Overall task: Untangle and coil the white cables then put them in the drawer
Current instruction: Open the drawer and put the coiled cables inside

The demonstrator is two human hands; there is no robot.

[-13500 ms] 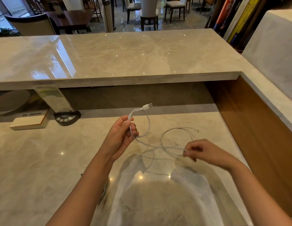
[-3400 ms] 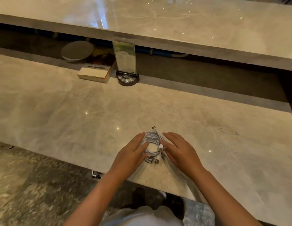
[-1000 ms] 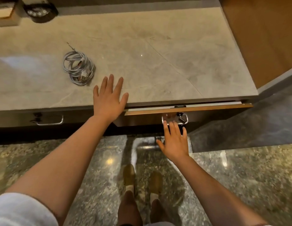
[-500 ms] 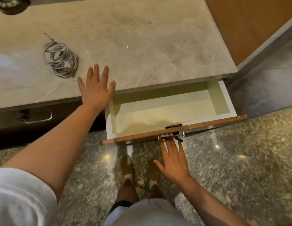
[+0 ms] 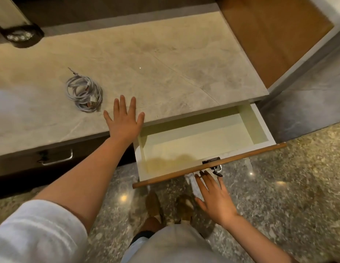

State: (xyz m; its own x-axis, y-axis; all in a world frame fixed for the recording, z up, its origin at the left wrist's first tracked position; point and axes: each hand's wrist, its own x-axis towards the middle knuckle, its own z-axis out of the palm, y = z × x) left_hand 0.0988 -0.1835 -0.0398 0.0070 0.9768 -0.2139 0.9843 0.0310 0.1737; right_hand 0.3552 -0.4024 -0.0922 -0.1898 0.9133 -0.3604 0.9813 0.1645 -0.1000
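Observation:
The coiled white cables (image 5: 83, 93) lie in one bundle on the marble counter (image 5: 165, 73), left of centre. My left hand (image 5: 124, 119) rests flat on the counter's front edge, fingers spread, a short way right of the bundle and apart from it. Below the counter the drawer (image 5: 264, 128) stands pulled out, its pale inside bare. My right hand (image 5: 215, 198) hangs just under the drawer's wooden front, fingers straight, their tips by the metal handle and key (image 5: 215, 170); it holds nothing.
A second, closed drawer with a metal handle (image 5: 57, 158) sits to the left under the counter. A black round stand (image 5: 21, 37) stands at the counter's back left. A wooden side panel (image 5: 275, 35) bounds the right. My feet (image 5: 155, 207) are on the speckled stone floor below.
Over the last second my right hand pulled the drawer from nearly shut to well out; its fingers have since come off the handle. My left hand stayed flat on the counter edge.

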